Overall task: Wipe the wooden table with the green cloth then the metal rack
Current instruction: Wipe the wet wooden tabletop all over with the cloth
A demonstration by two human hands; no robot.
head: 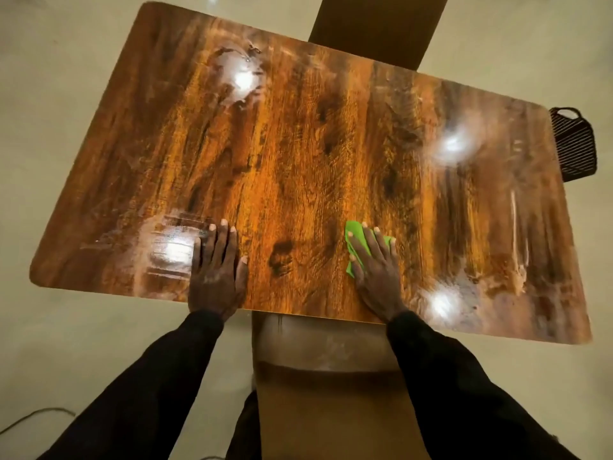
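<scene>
The right hand (374,270) has its grip spread flat, fingers straight and slightly fanned, palm pressing the green cloth (355,234) onto the wooden counter (298,144). The cloth lies crumpled under the fingers and shows past them on the far and left sides, with a corner peeking out at the right. It sits close to the near edge, a little right of the middle.

The left hand (217,273) also has its grip spread, resting palm-down on bare wood near the same edge, well apart from the cloth and holding nothing. Both arms wear black sleeves (464,376).

The glossy top carries bright light reflections and pale streaky smears. A brown chair (325,376) stands tucked at the near side, between the arms. A dark slatted rack (575,146) with a loop handle sits on the pale floor (49,94), just beyond the counter's far right corner.
</scene>
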